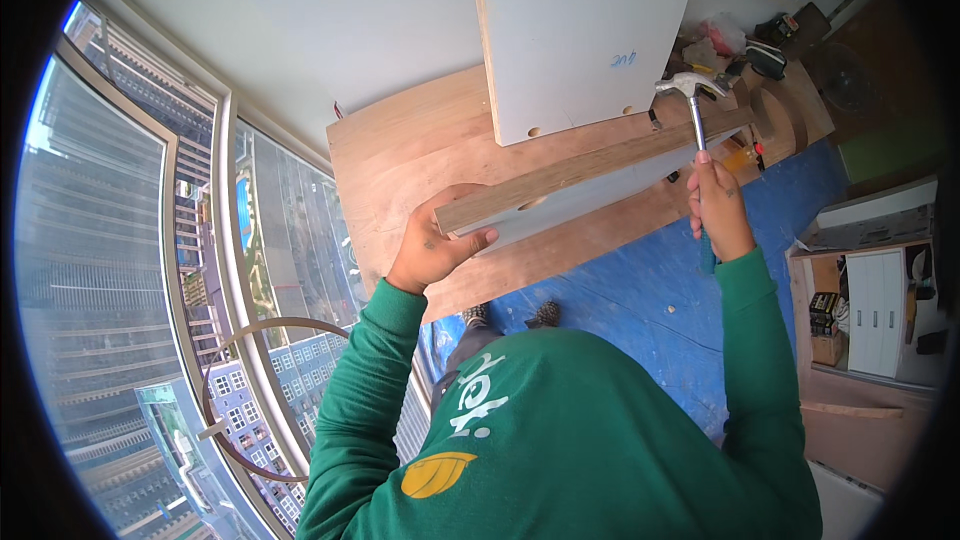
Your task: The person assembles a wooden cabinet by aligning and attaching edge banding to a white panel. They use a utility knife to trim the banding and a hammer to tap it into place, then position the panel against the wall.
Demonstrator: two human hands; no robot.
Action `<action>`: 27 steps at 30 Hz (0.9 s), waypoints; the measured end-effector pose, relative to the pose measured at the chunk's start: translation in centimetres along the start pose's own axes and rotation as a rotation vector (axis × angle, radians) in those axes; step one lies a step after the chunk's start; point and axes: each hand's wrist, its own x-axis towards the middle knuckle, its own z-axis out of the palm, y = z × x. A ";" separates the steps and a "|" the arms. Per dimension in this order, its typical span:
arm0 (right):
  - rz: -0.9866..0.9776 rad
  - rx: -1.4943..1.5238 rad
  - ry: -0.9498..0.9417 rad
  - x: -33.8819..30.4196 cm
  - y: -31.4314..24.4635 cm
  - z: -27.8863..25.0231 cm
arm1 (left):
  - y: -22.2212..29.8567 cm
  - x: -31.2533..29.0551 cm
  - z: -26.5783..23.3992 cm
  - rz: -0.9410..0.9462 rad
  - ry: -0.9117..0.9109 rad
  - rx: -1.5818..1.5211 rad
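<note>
Hammer (698, 125) in right fingers (705, 174), board (590, 169) in left fingers (446, 198), one each.

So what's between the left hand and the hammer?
In the head view, a white-faced board stretches from the left hand toward the hammer.

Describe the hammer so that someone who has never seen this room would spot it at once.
Find the big wooden tabletop beside the blue floor sheet. Toward its right end, the person's right hand grips the hammer. Unlike the white panel and long board nearby, it has a silvery claw head, a shiny slim shaft and a teal grip.
</note>
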 end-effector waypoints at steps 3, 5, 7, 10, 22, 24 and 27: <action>0.042 -0.113 0.064 -1.0 -1.2 1.0 | -1.1 0.6 0.4 -0.129 -0.065 -0.110; 0.041 -0.202 0.066 -2.7 -2.2 2.4 | -1.8 0.6 0.3 -0.064 -0.096 -0.170; 0.089 -0.218 0.011 -5.3 -2.9 4.3 | -2.4 0.6 0.0 -0.037 -0.142 -0.182; 0.020 -0.260 -0.055 -9.2 -3.7 8.7 | -3.0 0.8 -0.4 0.008 -0.184 -0.186; -0.222 -0.378 -0.214 -17.5 -6.6 18.5 | -4.2 -0.1 0.7 0.136 -0.171 -0.170; -0.255 -0.338 -0.231 -18.0 -6.7 19.0 | -4.2 -0.1 0.6 0.102 -0.173 -0.242; -0.306 -0.298 -0.283 -18.1 -7.0 19.4 | -4.0 0.0 0.7 0.162 -0.152 -0.207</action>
